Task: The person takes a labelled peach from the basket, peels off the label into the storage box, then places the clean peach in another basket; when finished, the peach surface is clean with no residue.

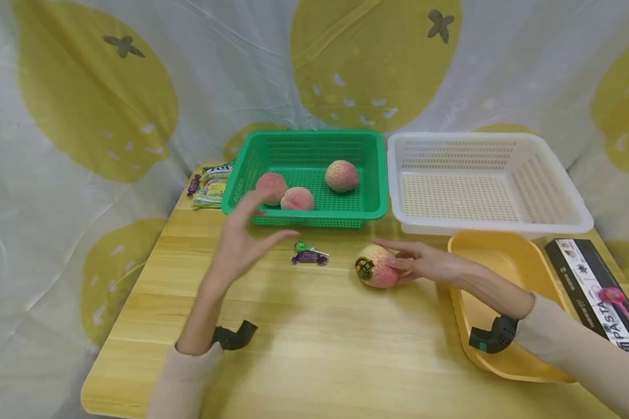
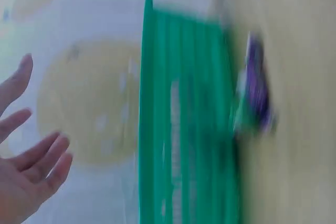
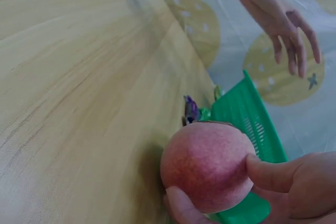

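Note:
My right hand (image 1: 432, 263) grips a pink and yellow peach (image 1: 381, 269) with a dark round sticker, low over the table or on it. In the right wrist view, thumb and fingers press the sides of that peach (image 3: 207, 163). My left hand (image 1: 241, 241) is raised near the front left corner of the green basket (image 1: 314, 218), fingers apart and holding nothing. Inside this basket lie a peach (image 1: 342, 176) at the right and two more peaches (image 1: 297, 199) at the front left. The left wrist view is blurred, with the left hand (image 2: 37, 177) at its edge.
A purple wrapped candy (image 1: 308, 257) and a green lollipop (image 1: 301, 247) lie before the green basket. Beside it stands a white basket (image 1: 490, 228). A yellow tray (image 1: 503, 372) sits under my right forearm, next to a black pasta box (image 1: 582, 279). Candy packets (image 1: 212, 186) lie back left.

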A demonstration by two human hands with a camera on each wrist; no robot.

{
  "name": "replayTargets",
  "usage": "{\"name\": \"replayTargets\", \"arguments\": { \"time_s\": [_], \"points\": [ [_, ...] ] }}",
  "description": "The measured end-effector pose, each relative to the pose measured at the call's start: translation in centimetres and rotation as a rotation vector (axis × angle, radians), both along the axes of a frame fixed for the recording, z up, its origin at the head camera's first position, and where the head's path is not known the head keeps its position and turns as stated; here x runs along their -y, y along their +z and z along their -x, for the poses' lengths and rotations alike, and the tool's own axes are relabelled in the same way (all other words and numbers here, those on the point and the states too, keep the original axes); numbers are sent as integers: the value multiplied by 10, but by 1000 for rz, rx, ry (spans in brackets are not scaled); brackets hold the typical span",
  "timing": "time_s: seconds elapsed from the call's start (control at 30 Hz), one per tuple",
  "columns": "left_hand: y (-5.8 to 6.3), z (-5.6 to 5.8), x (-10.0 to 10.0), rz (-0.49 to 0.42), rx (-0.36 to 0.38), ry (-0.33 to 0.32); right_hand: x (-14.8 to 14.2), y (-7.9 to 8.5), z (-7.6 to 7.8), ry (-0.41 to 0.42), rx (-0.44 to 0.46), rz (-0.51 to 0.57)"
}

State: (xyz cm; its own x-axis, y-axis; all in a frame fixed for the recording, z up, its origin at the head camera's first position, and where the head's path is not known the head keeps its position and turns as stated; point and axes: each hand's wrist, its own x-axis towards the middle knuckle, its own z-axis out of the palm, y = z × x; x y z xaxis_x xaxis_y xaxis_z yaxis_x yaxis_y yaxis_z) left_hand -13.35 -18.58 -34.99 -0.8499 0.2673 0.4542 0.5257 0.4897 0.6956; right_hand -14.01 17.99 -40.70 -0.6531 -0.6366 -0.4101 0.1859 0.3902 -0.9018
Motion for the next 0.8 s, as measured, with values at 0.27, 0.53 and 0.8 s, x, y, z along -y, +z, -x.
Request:
{"name": "replayTargets", "arguments": {
  "time_s": [0.27,0.53,0.8],
  "points": [
    [-47,-45,-100,47,489,-240,-7,1,-2,-12,32,14],
    [-85,-32,-134,-150,626,-180,-6,3,-4,-2,46,45],
    [-90,-24,-130,-107,584,-170,-3,9,-6,42,-103,-111]
  ]
}}
